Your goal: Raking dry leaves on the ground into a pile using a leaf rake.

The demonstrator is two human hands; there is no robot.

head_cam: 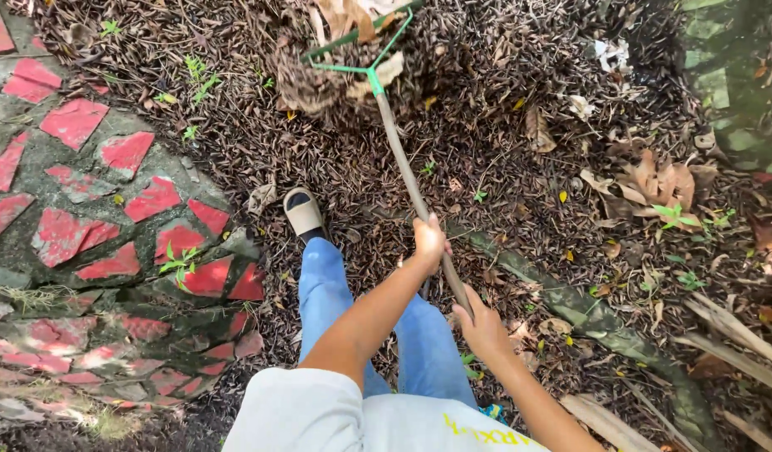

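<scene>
Two hands on one rake, head view only. My left hand [429, 240] is wrapped shut around the wooden handle [407, 172], farther up the shaft; my right hand [481, 325] is closed around the same handle nearer to me, fingers curled over it. The handle runs from near right up to far left, tilted, ending in a green rake head [362, 52] at the far middle of the scene, which sits in a heap of dry leaves [319, 79]. Brown leaf litter [503, 142] covers the ground all around. My blue jeans [327, 289] fill the near middle, with one beige slipper [303, 212] planted on the litter just left of the handle. Left side: red and grey mosaic paving [93, 209], small green sprouts growing in it. Right side: a mossy root [587, 314] runs diagonally, larger dry leaves [654, 180] beyond it.
</scene>
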